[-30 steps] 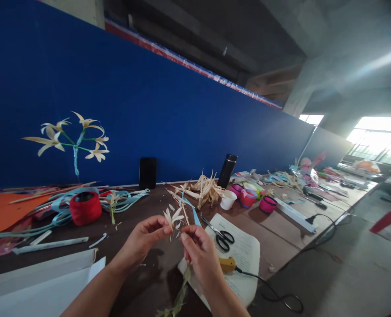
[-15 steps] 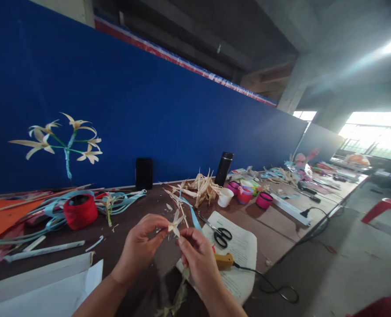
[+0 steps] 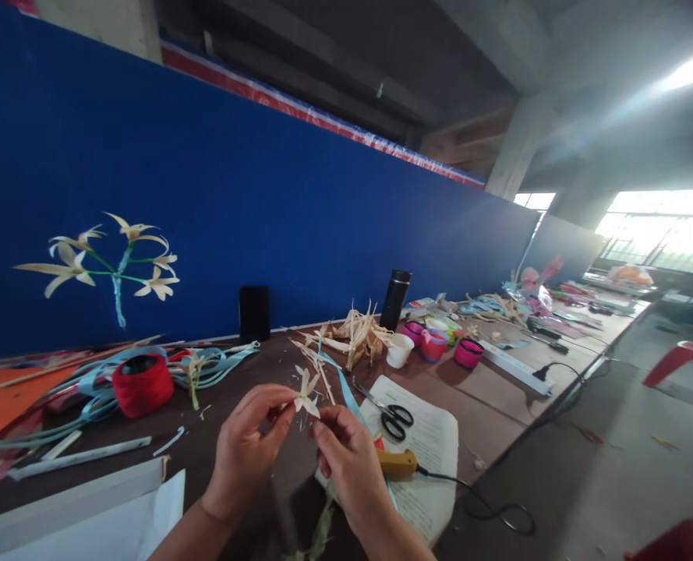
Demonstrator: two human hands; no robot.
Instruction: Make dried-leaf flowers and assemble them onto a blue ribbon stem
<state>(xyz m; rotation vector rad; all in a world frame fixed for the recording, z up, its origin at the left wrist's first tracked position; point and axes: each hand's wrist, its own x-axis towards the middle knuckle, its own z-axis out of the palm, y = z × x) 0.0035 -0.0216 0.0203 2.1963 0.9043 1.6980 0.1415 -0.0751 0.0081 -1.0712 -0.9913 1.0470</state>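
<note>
Between my hands, a small cream star-shaped flower [image 3: 306, 396], seemingly of dried husk, is held up over the dark table. My left hand [image 3: 248, 438] pinches its left side between thumb and forefinger. Thumb and fingertips of my right hand [image 3: 349, 460] close on a lower petal tip at the other side. Below the right hand shows a pale green husk-like strip [image 3: 323, 526]; whether that hand also holds it, I cannot tell. Black-handled scissors [image 3: 394, 421] and a yellow-handled corded tool [image 3: 398, 463] lie on an open book [image 3: 433, 444] beside my right hand.
A finished flower spray [image 3: 118, 273] stands against the blue panel. Left lie a red ribbon roll [image 3: 143, 383], light blue strips [image 3: 223, 365] and white card [image 3: 89, 506]. Ahead are dried husks [image 3: 361, 335], a white cup [image 3: 400, 351], a black bottle [image 3: 396, 300] and a power strip [image 3: 515, 366].
The flower has turned slightly, so its petals face me more fully. Both hands keep nearly the same place and grip. The whole view has shifted a little.
</note>
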